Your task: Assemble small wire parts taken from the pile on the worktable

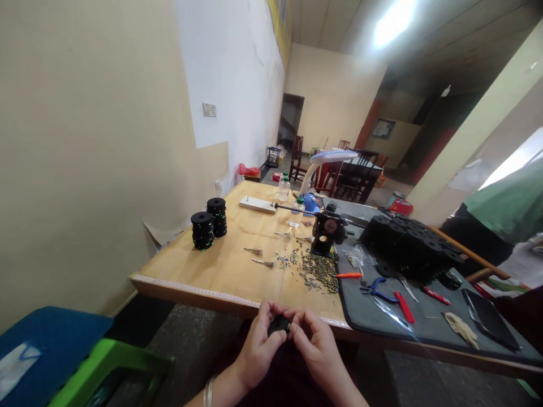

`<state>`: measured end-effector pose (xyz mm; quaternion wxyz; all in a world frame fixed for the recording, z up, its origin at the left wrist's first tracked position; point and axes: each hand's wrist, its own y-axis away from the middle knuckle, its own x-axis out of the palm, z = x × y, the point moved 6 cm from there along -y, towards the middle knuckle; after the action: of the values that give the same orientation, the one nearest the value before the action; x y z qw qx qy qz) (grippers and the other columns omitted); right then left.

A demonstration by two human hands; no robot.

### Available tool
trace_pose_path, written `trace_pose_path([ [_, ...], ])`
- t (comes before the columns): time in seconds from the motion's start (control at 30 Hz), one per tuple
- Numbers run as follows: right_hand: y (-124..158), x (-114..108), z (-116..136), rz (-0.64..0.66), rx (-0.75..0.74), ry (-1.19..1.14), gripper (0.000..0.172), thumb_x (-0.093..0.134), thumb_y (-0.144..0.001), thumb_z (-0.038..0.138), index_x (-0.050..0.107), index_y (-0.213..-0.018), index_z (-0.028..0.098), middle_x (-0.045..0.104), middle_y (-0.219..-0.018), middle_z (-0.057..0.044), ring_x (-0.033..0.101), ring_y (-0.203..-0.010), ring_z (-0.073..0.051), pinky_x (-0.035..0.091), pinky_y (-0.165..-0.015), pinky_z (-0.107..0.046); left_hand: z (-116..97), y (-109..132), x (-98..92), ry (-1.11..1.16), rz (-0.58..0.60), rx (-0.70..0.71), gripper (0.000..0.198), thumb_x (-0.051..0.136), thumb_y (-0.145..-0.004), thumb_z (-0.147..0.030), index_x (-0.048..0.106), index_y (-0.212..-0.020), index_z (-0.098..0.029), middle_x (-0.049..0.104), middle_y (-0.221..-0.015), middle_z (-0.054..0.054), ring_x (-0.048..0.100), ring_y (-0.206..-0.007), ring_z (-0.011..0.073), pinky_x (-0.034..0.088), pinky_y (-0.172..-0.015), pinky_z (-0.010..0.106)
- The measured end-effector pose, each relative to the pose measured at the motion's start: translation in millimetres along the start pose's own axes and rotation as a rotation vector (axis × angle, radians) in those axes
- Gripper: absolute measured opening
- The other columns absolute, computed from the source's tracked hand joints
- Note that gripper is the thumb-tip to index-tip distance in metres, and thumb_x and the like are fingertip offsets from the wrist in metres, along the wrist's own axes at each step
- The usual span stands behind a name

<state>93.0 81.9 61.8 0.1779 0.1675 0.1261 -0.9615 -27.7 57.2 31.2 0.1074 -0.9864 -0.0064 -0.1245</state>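
Observation:
My left hand (259, 339) is closed around a small black spool-like piece (279, 325), just off the table's front edge. Thumb and fingers of my right hand (311, 339) pinch together at that piece's right side, where a tiny yellowish bit shows; what exactly they grip is too small to name. Beyond my hands, a pile of small dark and yellowish cylindrical parts (320, 271) lies on the wooden table (212, 268). Tiny coloured beads (287, 259) are scattered left of the pile. Two black spool stacks (202, 230) with green bits stand farther left.
A black winding device (326, 232) stands behind the pile, near a lamp (333, 156). On the grey mat (360, 314) lie blue-handled pliers (379, 290), a red-handled tool (404, 307), tweezers (392, 314) and many black spools (403, 243). A person in green (504, 198) is at right.

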Motion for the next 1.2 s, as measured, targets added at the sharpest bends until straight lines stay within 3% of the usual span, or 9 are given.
trace_pose_path([
  [0.33, 2.1, -1.5, 6.2, -0.013, -0.025, 0.015, 0.019, 0.053, -0.084, 0.029, 0.053, -0.068, 0.02, 0.064, -0.076, -0.005, 0.056, -0.07, -0.018, 0.044, -0.064, -0.026, -4.4, -0.3, 1.6, 0.033, -0.017, -0.02, 0.02, 0.055, -0.073, -0.011, 0.053, -0.09, -0.019, 0.06, -0.092, 0.004, 0.054, -0.093, 0.0222, 0.04, -0.085, 0.033],
  [1.2, 2.3, 1.7, 0.9, 0.025, -0.044, 0.138, 0.011, 0.052, -0.085, 0.022, 0.053, -0.074, 0.02, 0.06, -0.076, -0.001, 0.054, -0.071, -0.017, 0.041, -0.066, -0.024, -4.3, 3.6, 5.7, -0.117, 0.007, 0.039, 0.024, 0.05, -0.078, -0.009, 0.047, -0.1, -0.02, 0.058, -0.104, 0.006, 0.053, -0.105, 0.0232, 0.036, -0.097, 0.037],
])
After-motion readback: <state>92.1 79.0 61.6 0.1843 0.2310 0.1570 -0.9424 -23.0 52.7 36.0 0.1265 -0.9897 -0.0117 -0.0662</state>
